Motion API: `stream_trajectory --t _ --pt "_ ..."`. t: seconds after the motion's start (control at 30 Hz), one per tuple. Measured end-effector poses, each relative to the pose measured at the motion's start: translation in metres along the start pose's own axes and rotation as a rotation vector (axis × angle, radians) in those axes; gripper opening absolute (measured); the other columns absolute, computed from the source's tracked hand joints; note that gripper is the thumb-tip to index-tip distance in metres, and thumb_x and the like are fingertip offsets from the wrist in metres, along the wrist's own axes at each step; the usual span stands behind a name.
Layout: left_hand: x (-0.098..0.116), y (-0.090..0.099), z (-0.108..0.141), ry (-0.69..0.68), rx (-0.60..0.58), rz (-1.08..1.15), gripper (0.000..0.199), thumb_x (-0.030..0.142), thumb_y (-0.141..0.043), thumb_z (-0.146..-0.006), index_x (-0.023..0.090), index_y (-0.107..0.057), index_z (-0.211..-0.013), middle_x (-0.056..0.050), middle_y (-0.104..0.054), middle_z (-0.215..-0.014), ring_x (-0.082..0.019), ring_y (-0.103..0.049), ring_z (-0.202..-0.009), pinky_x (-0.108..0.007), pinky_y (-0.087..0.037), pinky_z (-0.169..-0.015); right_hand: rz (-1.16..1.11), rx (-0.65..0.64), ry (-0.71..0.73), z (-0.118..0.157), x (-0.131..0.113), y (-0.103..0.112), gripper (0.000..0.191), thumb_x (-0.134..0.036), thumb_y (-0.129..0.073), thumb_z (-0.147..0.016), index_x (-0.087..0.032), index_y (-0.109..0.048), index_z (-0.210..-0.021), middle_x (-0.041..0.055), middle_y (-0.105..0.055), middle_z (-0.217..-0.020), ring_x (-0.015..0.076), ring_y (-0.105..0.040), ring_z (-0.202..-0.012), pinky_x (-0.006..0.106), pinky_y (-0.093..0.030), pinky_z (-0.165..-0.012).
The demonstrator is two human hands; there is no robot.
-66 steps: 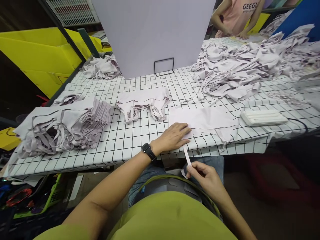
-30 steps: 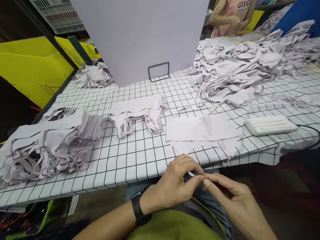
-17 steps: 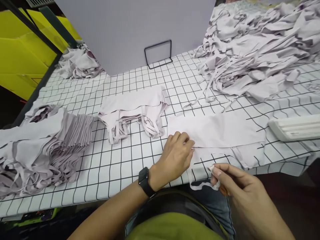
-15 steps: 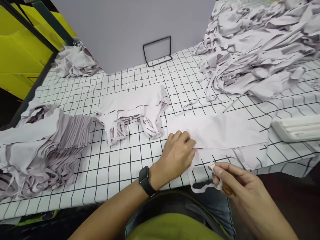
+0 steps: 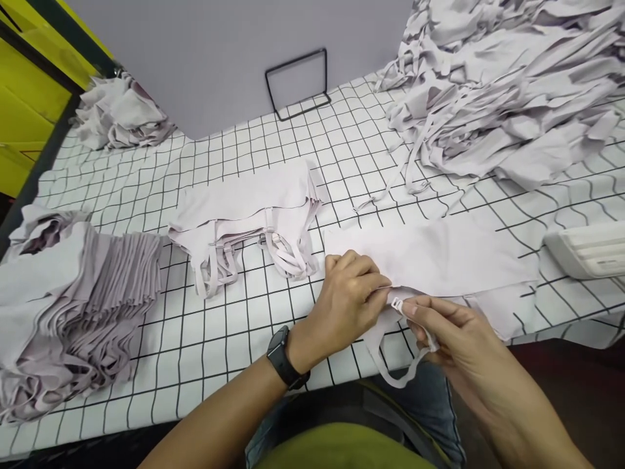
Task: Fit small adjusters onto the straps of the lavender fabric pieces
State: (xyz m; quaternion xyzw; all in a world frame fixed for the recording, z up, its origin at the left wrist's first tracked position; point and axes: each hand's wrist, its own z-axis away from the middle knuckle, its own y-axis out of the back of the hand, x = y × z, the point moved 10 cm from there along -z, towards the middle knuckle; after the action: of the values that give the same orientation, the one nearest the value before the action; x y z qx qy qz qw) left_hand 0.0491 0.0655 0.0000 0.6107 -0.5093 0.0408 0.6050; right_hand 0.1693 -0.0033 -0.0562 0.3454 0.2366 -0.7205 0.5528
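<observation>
A pale lilac strappy garment [image 5: 439,251] lies flat on the checked cloth in front of me. My left hand [image 5: 349,293] rests at its left part, thumb and fingers pinching the lower edge of the fabric. Close beside it, my right hand [image 5: 444,332] pinches a thin strap [image 5: 393,378] near a small white hook [image 5: 398,304] at the strap's end. The strap hangs in a loop below the garment, over the table's front edge. The hook points toward the fabric edge by my left fingertips; whether it touches is unclear.
Left of the garment sits a small neat stack of similar garments [image 5: 244,202]. A taller folded stack [image 5: 43,273] stands at the far left, and a loose heap [image 5: 512,98] fills the back right. A black wire stand [image 5: 297,85] and a white plastic object [image 5: 590,251] are also on the table.
My right hand has moved up and left, carrying the strap's hook close to my left fingers. The left hand keeps its pinch on the fabric. The view has shifted slightly.
</observation>
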Motion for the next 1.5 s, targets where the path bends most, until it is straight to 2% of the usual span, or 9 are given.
stream_trajectory --t 0.17,0.37,0.67,0.87,1.03,1.27,1.5 --pt "0.013 0.003 0.002 -0.128 0.018 -0.081 0.019 0.018 -0.055 -0.101 0.016 -0.067 -0.087 -0.003 -0.068 -0.085 -0.018 -0.056 -0.086 -0.039 -0.035 -0.078 0.030 0.007 0.026 -0.007 -0.005 -0.001 0.044 -0.053 -0.084 -0.057 -0.021 -0.056 -0.049 -0.0023 -0.041 -0.053 0.0086 -0.030 -0.047 0.022 -0.023 -0.036" --pt "0.023 -0.006 0.005 -0.233 -0.032 -0.218 0.020 0.013 -0.050 -0.101 0.015 -0.062 -0.085 -0.005 -0.063 -0.084 -0.020 -0.053 -0.090 -0.039 -0.032 -0.078 0.017 0.069 -0.001 -0.010 -0.004 0.003 0.042 -0.052 -0.086 -0.052 -0.021 -0.057 -0.047 -0.0013 -0.043 -0.052 0.0095 -0.031 -0.049 0.023 -0.021 -0.039" --pt "0.025 -0.005 0.004 -0.253 -0.025 -0.258 0.023 0.009 -0.047 -0.101 0.014 -0.060 -0.082 -0.004 -0.062 -0.085 -0.019 -0.052 -0.089 -0.039 -0.031 -0.079 0.032 0.136 0.021 -0.014 -0.002 0.015 0.040 -0.045 -0.086 -0.054 -0.020 -0.056 -0.047 -0.0018 -0.042 -0.052 0.0098 -0.031 -0.051 0.024 -0.022 -0.042" --pt "0.024 -0.008 0.005 -0.252 -0.049 -0.278 0.017 0.006 -0.052 -0.096 0.014 -0.060 -0.083 -0.004 -0.060 -0.085 -0.019 -0.050 -0.088 -0.037 -0.031 -0.078 0.071 0.045 -0.042 -0.013 -0.001 0.008 0.033 -0.043 -0.087 -0.053 -0.019 -0.065 -0.053 -0.0005 -0.047 -0.056 0.0110 -0.034 -0.054 0.024 -0.025 -0.045" --pt "0.029 -0.007 0.005 -0.289 -0.035 -0.293 0.019 0.004 -0.052 -0.094 0.013 -0.058 -0.078 -0.004 -0.058 -0.083 -0.019 -0.050 -0.088 -0.036 -0.031 -0.077 0.068 0.023 -0.046 -0.014 -0.004 0.006 0.039 -0.040 -0.086 -0.054 -0.020 -0.054 -0.044 -0.0009 -0.044 -0.054 0.0125 -0.036 -0.059 0.024 -0.024 -0.047" --pt "0.031 -0.005 0.005 -0.309 -0.020 -0.309 0.024 0.002 -0.050 -0.095 0.014 -0.054 -0.075 -0.003 -0.057 -0.081 -0.017 -0.048 -0.087 -0.036 -0.031 -0.078 0.092 -0.072 -0.007 -0.022 0.000 0.007 0.037 -0.037 -0.083 -0.065 -0.020 -0.055 -0.048 -0.0024 -0.044 -0.053 0.0117 -0.034 -0.057 0.024 -0.027 -0.049" --pt "0.032 -0.004 0.007 -0.338 0.006 -0.309 0.027 0.004 -0.051 -0.098 0.014 -0.052 -0.074 -0.001 -0.056 -0.080 -0.015 -0.048 -0.086 -0.036 -0.031 -0.082 -0.012 0.068 -0.087 -0.020 0.001 0.009 0.035 -0.040 -0.083 -0.052 -0.019 -0.056 -0.045 -0.0031 -0.041 -0.049 0.0097 -0.032 -0.054 0.024 -0.023 -0.046"
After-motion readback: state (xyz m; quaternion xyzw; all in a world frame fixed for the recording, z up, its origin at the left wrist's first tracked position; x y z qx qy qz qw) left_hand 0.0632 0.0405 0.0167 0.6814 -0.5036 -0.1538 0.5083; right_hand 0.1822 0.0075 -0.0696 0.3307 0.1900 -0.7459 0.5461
